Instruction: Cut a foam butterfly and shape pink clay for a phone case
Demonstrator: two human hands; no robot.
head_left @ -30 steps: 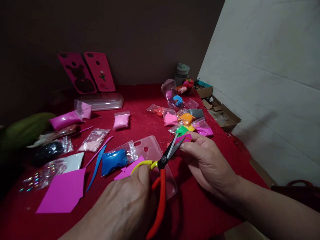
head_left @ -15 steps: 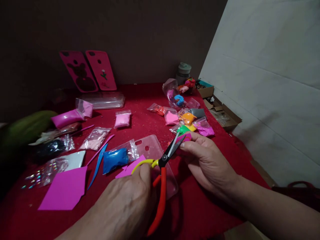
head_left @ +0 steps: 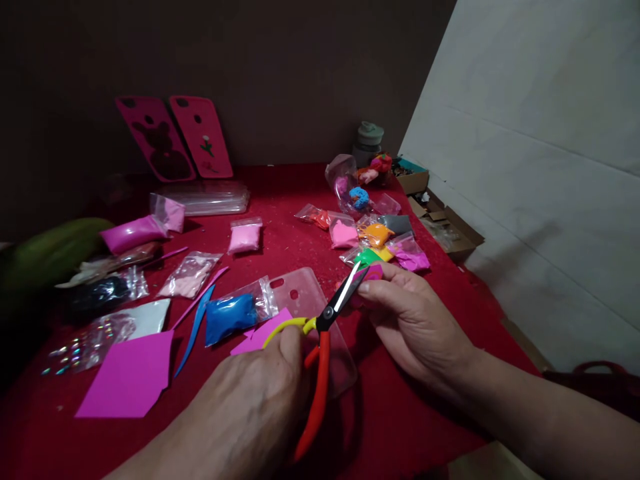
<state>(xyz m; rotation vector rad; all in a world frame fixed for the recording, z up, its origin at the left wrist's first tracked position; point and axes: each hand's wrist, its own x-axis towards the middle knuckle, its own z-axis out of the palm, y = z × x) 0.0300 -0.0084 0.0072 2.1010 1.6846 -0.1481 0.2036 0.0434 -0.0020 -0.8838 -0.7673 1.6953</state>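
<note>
My left hand (head_left: 265, 393) is closed around the handles of a pair of scissors (head_left: 329, 313), one handle yellow and one orange-red. The dark blades point up and right, slightly parted, with their tips at a small piece of magenta paper (head_left: 374, 272). My right hand (head_left: 410, 313) pinches that piece between thumb and fingers, which hide part of it. Under the scissors lies a clear phone case (head_left: 310, 293). Cut magenta scraps (head_left: 274, 327) lie on the case's left side, beside a bag of blue clay (head_left: 231, 317).
A larger magenta sheet (head_left: 127, 377) and a blue modelling tool (head_left: 197, 327) lie left on the red cloth (head_left: 285, 233). Bagged clays (head_left: 376, 235) cluster at right. Two decorated phone cases (head_left: 203, 137) lean against the back wall. Cardboard boxes (head_left: 457, 230) stand beyond the right edge.
The scissor blades have drawn closer together at the magenta paper, and the orange-red handle has swung slightly left. My right hand stays almost in place, still pinching the paper.
</note>
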